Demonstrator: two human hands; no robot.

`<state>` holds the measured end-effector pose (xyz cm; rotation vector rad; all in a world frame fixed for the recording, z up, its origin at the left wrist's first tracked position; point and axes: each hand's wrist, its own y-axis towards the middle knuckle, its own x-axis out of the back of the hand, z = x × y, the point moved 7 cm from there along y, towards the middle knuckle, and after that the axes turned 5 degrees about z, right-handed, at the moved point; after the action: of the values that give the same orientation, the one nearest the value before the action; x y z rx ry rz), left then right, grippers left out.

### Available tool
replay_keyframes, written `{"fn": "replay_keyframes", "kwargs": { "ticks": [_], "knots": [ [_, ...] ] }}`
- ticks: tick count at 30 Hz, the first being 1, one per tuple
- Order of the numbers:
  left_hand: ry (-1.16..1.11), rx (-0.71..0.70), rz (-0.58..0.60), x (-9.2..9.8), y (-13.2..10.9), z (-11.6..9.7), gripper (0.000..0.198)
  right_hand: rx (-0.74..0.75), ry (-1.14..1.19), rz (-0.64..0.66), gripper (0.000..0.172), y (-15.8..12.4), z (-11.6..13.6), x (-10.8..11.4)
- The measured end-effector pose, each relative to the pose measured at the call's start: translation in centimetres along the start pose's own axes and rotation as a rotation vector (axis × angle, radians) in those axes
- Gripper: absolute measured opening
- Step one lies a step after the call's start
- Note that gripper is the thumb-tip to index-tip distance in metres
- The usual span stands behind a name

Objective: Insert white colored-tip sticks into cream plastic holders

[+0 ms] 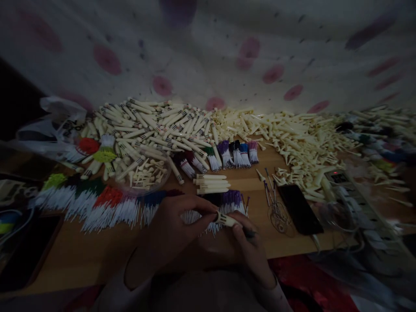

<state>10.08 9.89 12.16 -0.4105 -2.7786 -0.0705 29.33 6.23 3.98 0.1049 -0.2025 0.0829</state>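
My right hand [248, 238] is closed around a cream multi-colour pen barrel [226, 220], which has dark slots near its left end. At that slotted end my left hand [182, 221] pinches with thumb and forefinger; a small dark bit shows at the fingertips, too small to name. Just beyond the hands lie several cream barrels [212, 183] side by side. Bundles of thin white pen refills with coloured tips spread along the table, among them red ones [108, 197] and purple ones [232, 199], the nearest partly hidden by my hands.
Slotted barrels [156, 119] are heaped at the back, with cream cone-shaped parts [302, 147] to the right. A round clear tub [146, 173] holds small cream parts. On the right lie a phone [300, 209], a coiled cord [278, 216] and a power strip [360, 212]; another dark device [29, 249] is left.
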Motion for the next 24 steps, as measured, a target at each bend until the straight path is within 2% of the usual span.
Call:
{"fn": "replay_keyframes", "kwargs": {
  "ticks": [5, 10, 15, 20, 24],
  "knots": [
    [0.000, 0.041, 0.014, 0.1, 0.1, 0.7, 0.009, 0.067, -0.062, -0.023, 0.023, -0.2, 0.4, 0.2],
    [-0.034, -0.030, -0.079, 0.1, -0.1, 0.8, 0.010, 0.125, -0.118, -0.065, 0.019, -0.6, 1.5, 0.8],
    [-0.088, -0.065, -0.103, -0.3, -0.4, 1.3, 0.010, 0.148, -0.120, -0.074, 0.021, -0.9, 1.9, 1.2],
    [-0.111, -0.095, -0.104, -0.5, -0.9, 1.5, 0.017, 0.077, -0.068, -0.091, 0.020, -0.6, 0.6, 1.4],
    [-0.059, -0.086, -0.214, 0.5, -1.6, 1.3, 0.015, -0.047, -0.015, -0.122, 0.039, -0.3, -1.6, 1.1]
  ]
}}
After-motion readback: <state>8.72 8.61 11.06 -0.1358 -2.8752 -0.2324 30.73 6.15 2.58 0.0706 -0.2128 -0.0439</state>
